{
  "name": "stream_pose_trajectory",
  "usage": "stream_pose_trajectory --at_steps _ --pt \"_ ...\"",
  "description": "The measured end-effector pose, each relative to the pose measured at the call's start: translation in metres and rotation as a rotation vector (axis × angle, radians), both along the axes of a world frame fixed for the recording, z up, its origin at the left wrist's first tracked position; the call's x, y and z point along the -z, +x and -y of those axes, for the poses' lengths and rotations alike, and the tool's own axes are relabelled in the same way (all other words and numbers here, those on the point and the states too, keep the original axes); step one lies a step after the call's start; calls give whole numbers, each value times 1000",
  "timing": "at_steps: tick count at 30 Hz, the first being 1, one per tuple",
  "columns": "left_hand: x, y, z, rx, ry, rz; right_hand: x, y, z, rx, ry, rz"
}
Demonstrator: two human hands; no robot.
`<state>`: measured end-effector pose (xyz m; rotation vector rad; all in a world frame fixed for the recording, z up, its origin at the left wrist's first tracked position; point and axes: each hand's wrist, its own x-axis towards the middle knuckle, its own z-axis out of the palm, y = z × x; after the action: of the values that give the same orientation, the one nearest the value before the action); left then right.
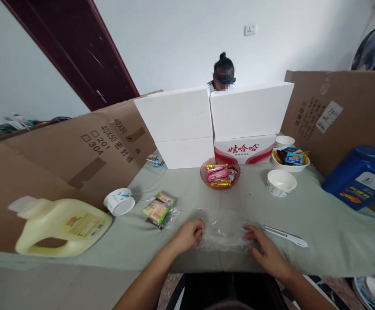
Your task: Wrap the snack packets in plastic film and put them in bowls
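A clear plastic bag [223, 230] lies flat on the cloth near the table's front edge. At its left edge my left hand [187, 237] has its fingers curled together, pinching the plastic. On the opposite side, my right hand [267, 252] has its fingers apart, the tips touching or just beside the bag's right edge. A slim silver-and-white tool [284, 236] rests just beyond the right hand. Wrapped biscuit packs [157, 211] in clear film lie to the left of the bag. Behind it stands a pink bowl [203, 177] of wrapped snack sticks.
White boxes [184, 116] are stacked at the back, with a person [223, 71] behind them. Cardboard panels [61, 150] flank the table. Left are a yellow jug [77, 228] and a tipped paper bowl [119, 201]; right, a paper bowl [281, 183], a snack dish [290, 168] and a blue bottle [362, 178].
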<state>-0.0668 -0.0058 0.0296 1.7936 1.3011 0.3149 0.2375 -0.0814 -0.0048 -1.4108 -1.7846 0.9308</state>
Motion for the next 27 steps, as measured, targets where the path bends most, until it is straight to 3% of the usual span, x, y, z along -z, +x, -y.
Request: stream_pose_trajectory --at_steps 5,10,16,21,23,27 --pt "-9 15 -39 11 65 -123 5 -18 -22 163 -62 -86" --pt "-3 22 -64 9 171 -292 9 -25 -41 289 17 315" --pt "1 15 -64 8 235 -486 9 -29 -49 323 0 527" --pt "-7 26 -42 -31 384 -579 2 -33 -55 333 -48 661" --pt "-4 40 -27 59 512 -551 -1 -34 -55 327 -60 696" --pt "16 64 -4 491 738 -375 -8 -31 -57 346 -92 729"
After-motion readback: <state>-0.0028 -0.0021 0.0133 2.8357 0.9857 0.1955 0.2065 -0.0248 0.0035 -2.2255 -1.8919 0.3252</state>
